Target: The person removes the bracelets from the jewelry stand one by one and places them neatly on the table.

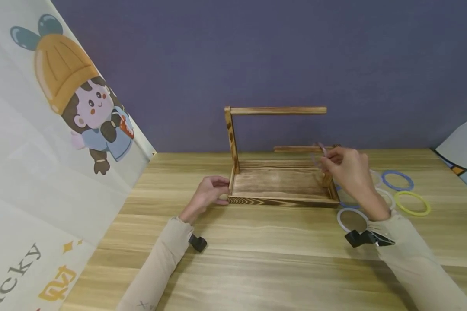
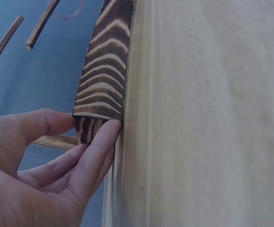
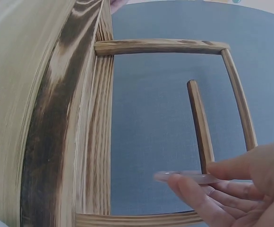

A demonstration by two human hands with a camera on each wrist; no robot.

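Note:
A wooden rack (image 1: 278, 201) with a tray-like base stands on the table, an upper bar (image 1: 280, 110) and a lower bar (image 1: 293, 149) rising from its ends. My left hand (image 1: 209, 190) grips the left front corner of the base, thumb on one side and fingers on the other. Between thumb and fingers my right hand (image 1: 348, 166) pinches a pale translucent ring (image 3: 186, 176), seen nearly edge-on in the right wrist view. That ring appears to be around the lower bar near its right end; the fingers partly hide the crossing.
Right of the rack several rings lie on the table, among them a blue ring (image 1: 398, 172), a yellow ring (image 1: 429, 207) and a whitish ring (image 1: 339, 220). A blue-grey wall (image 1: 187, 86) stands behind; a printed cartoon sheet (image 1: 31, 151) borders the left side.

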